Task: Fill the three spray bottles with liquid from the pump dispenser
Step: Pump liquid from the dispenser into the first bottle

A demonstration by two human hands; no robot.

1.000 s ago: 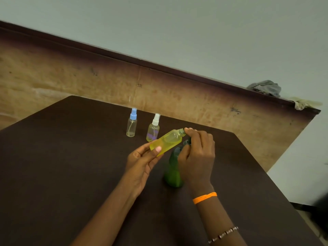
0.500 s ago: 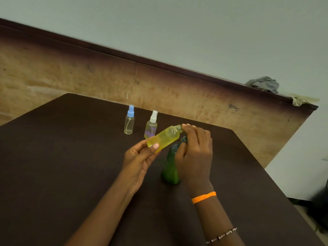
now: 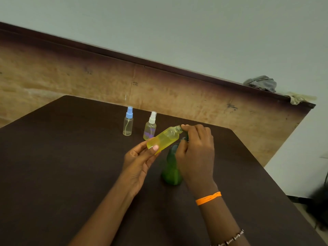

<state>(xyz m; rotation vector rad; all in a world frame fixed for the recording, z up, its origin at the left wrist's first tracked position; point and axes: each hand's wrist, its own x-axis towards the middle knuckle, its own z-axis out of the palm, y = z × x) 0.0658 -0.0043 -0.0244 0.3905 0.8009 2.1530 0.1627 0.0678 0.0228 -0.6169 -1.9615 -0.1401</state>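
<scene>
While pumping, keep neck under spout; tilt no further, to avoid spills. Left hand (image 3: 140,162), fingers curled round base, holding uncapped translucent yellow plastic spray bottle (image 3: 164,138) tilted above dark brown table (image 3: 53,166). Right hand (image 3: 195,150) curled over head of green plastic pump dispenser (image 3: 171,170), fingertips at bottle neck. Blue-capped clear spray bottle (image 3: 128,123) and white-capped clear spray bottle (image 3: 150,127) upright behind, near far edge, apparently almost empty.

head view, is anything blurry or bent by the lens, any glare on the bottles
Head view: wide-angle lens tilts and bows the wall ledge; the green pump dispenser looks soft under the right hand; dim, even light, no strong glare on the yellow bottle; dark smear at the right edge.
</scene>
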